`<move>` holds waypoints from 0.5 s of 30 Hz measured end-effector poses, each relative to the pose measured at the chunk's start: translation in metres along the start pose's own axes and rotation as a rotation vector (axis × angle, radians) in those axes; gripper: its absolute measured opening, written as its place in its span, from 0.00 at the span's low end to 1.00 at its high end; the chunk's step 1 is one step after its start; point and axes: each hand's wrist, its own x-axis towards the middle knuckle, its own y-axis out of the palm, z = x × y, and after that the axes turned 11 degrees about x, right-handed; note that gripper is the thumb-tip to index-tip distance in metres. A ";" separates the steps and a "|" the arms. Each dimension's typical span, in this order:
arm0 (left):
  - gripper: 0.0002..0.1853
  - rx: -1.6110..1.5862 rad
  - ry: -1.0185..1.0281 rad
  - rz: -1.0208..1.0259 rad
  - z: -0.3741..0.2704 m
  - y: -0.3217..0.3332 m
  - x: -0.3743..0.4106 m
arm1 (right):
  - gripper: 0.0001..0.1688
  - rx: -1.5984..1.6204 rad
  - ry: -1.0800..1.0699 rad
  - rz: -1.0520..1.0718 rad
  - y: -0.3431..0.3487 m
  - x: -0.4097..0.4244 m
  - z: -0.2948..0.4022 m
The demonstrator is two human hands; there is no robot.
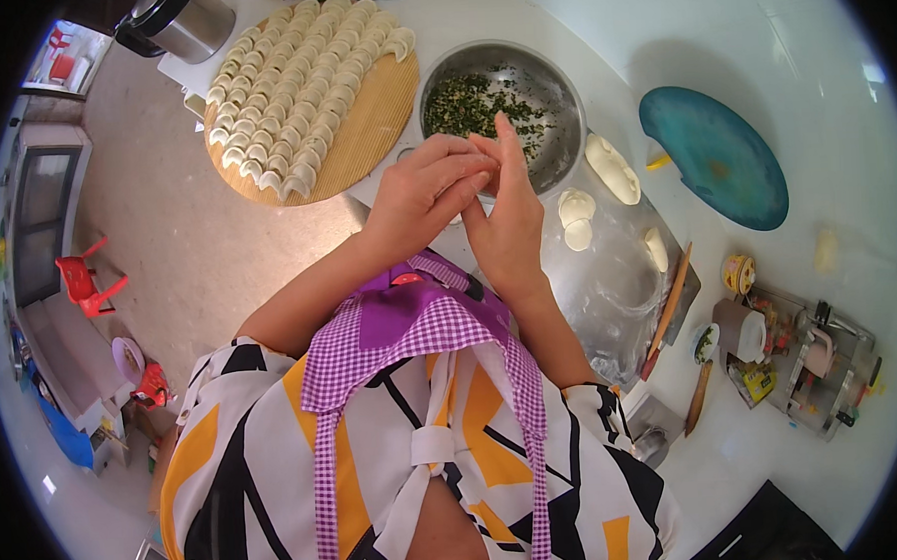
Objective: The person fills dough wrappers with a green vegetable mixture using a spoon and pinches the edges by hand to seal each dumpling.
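Note:
My left hand (423,191) and my right hand (509,213) meet in front of my chest, fingertips together. The fingers are bent around each other and hide whatever may lie between them. Just beyond them is a stainless steel bowl (578,113) of chopped green filling (478,102). At the upper left, rows of crescent-shaped dumplings (290,99) cover much of a round wooden board (382,125). To the right of my right hand, overlapping dough wrappers (577,218) lie near a thick roll of dough (612,169) and a smaller dough piece (656,250).
A floured metal sheet (599,296) carries a rolling pin (669,308) along its right side. Farther right are a teal lid-like disc (717,159), a small bowl (704,342) and a rack of kitchen items (820,361). A steel jug (190,25) stands upper left; a red chair (84,284) is on the floor.

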 end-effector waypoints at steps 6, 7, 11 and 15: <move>0.19 0.219 -0.034 -0.249 0.025 0.014 0.002 | 0.35 0.564 0.314 0.019 0.026 0.012 -0.011; 0.21 0.182 -0.068 -0.309 0.033 0.018 0.002 | 0.34 0.661 0.368 0.039 0.030 0.016 -0.010; 0.25 -0.134 -0.272 -0.167 0.063 0.027 -0.004 | 0.34 0.732 0.332 -0.025 0.044 0.023 -0.028; 0.23 -0.413 -0.549 0.108 0.085 0.011 -0.008 | 0.35 0.441 0.248 -0.064 0.055 0.032 -0.042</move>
